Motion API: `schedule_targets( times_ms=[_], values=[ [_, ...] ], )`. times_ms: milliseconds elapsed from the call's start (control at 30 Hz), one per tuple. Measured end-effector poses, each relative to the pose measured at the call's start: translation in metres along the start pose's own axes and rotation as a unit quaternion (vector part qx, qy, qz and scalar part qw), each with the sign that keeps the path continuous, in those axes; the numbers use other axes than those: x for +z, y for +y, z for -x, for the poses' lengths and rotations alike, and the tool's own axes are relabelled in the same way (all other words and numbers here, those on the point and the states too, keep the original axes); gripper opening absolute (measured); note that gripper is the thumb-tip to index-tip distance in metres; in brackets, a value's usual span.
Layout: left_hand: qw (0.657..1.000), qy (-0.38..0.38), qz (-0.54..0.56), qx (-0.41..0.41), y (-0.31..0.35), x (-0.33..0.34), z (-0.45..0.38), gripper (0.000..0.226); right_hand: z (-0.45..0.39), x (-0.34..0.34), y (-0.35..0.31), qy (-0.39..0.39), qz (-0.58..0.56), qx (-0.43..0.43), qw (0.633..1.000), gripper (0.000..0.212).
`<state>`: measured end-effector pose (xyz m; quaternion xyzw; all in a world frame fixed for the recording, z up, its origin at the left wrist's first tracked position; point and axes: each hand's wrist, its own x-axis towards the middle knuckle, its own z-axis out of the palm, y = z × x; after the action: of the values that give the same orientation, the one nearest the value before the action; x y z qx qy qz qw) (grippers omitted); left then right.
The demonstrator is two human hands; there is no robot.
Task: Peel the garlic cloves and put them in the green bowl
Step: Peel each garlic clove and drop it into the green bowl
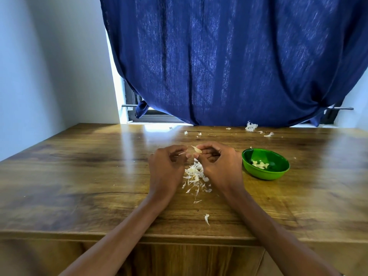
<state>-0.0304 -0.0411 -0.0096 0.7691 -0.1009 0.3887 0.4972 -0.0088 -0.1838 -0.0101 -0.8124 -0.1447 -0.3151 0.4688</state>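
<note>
At frame centre my right hand (218, 163) pinches the light, slippery clove (197, 149) by its sides while my left hand (167, 166) pinches a papery, fragile skin strip (182, 153).

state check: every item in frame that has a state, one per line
garlic clove: pinched by right hand, skin partly on
right hand: curled, grips the clove
left hand: curled, pinches a strip of skin
green bowl: upright, a few peeled cloves inside
peel pile: loose on the table under the hands
curtain: drawn, hem lifted at left
</note>
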Motion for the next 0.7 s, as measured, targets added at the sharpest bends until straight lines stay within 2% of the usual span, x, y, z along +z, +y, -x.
schedule_targets(
  times_ms=[33,167,367,533,700],
  values=[
    [1.000,0.001,-0.005,0.001,0.0017,-0.0010,0.0005,0.005,-0.0001,-0.0005,0.0000,0.003,0.000,-0.001,1.000,0.021],
    [0.999,-0.005,-0.043,0.000,0.0022,-0.0001,0.0018,0.022,-0.0003,-0.0009,-0.0011,0.006,-0.006,-0.001,1.000,0.020],
    [1.000,-0.010,-0.022,0.006,0.0016,-0.0015,0.0010,0.002,-0.0002,-0.0029,-0.0019,0.005,-0.006,-0.006,1.000,0.018],
    [0.998,-0.024,0.045,-0.037,0.0011,0.0010,-0.0003,0.021,0.0000,-0.0028,-0.0023,-0.008,-0.004,0.002,1.000,0.021],
    [0.991,-0.024,0.091,-0.099,-0.0038,0.0013,-0.0046,0.023,0.0001,-0.0048,-0.0027,-0.057,-0.051,0.005,0.997,0.017]
  ],
)
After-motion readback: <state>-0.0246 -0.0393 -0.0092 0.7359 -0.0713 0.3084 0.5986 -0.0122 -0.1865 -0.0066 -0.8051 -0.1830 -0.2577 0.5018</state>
